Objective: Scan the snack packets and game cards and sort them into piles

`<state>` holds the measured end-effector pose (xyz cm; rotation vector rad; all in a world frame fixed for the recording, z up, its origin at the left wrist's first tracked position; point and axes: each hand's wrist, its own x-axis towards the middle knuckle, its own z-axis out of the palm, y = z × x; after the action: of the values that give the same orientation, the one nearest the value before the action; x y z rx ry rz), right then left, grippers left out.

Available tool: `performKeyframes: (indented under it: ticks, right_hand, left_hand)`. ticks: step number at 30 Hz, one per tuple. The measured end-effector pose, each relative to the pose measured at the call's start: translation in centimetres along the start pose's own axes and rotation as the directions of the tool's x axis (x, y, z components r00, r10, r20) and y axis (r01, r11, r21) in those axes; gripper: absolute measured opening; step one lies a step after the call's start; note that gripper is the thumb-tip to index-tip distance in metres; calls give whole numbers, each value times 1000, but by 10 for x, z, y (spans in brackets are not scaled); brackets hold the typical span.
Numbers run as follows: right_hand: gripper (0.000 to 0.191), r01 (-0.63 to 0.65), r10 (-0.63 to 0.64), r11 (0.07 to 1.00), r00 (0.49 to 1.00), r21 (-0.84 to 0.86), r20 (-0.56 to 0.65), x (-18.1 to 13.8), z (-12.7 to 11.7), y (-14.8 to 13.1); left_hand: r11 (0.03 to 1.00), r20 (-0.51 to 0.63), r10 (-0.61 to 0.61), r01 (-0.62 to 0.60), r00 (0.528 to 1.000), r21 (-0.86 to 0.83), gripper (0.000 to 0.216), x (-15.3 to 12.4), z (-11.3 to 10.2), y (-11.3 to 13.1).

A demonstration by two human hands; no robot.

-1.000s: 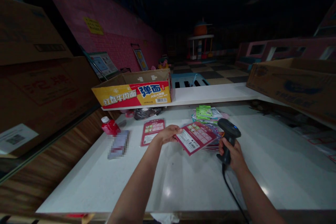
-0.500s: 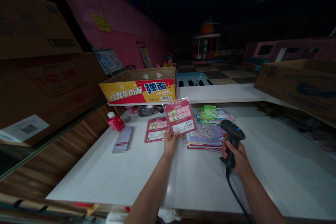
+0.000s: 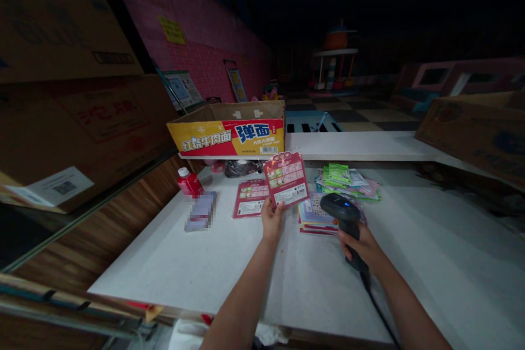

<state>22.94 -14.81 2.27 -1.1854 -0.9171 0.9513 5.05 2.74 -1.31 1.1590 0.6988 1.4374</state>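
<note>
Pinched in my left hand [image 3: 272,223] by its lower edge is a flat red sticker pack [image 3: 286,178], held up with its printed, barcoded side toward me. My right hand [image 3: 360,243] is wrapped round the handle of a black barcode scanner [image 3: 343,213]; a blue light glows on its top and its cable runs down to the front. The scanner's head points left toward the held pack, apart from it. A similar red pack [image 3: 248,199] lies on the counter left of my left hand. Behind the scanner sits a stack of flat packs [image 3: 314,216], partly hidden.
Green packets [image 3: 338,175] lie behind the stack. A red bottle [image 3: 190,182] and a blurred-out item [image 3: 200,211] stand on the white counter [image 3: 172,262] at left. An open noodle carton [image 3: 229,139] sits on the raised ledge; cardboard boxes [image 3: 98,126] rise at left, another box [image 3: 476,126] at right.
The scanner has swung left and lower, its head turned toward the held pack. The pack stays in my left hand. The whole view has shifted slightly.
</note>
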Motion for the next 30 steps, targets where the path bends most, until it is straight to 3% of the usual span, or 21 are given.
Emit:
performKeyframes:
  ticks: [6, 21, 25, 30]
  right_hand:
    - [37, 15, -17, 998, 999, -67, -28, -1, 5, 5]
    - [38, 5, -5, 1000, 1000, -19, -21, -2, 2, -2]
    - [41, -33, 33, 998, 999, 49, -3, -2, -4, -3]
    - [39, -62, 62, 964, 998, 257, 8, 0, -14, -2]
  left_hand:
    - [1000, -13, 0, 0, 1000, 25, 45, 1, -1, 0]
    - [1000, -6, 9, -9, 1000, -4, 47, 1, 0, 2]
    - [1000, -8, 9, -9, 1000, -22, 48, 2, 0, 0]
    - [1000, -5, 20, -20, 1000, -19, 47, 2, -1, -2]
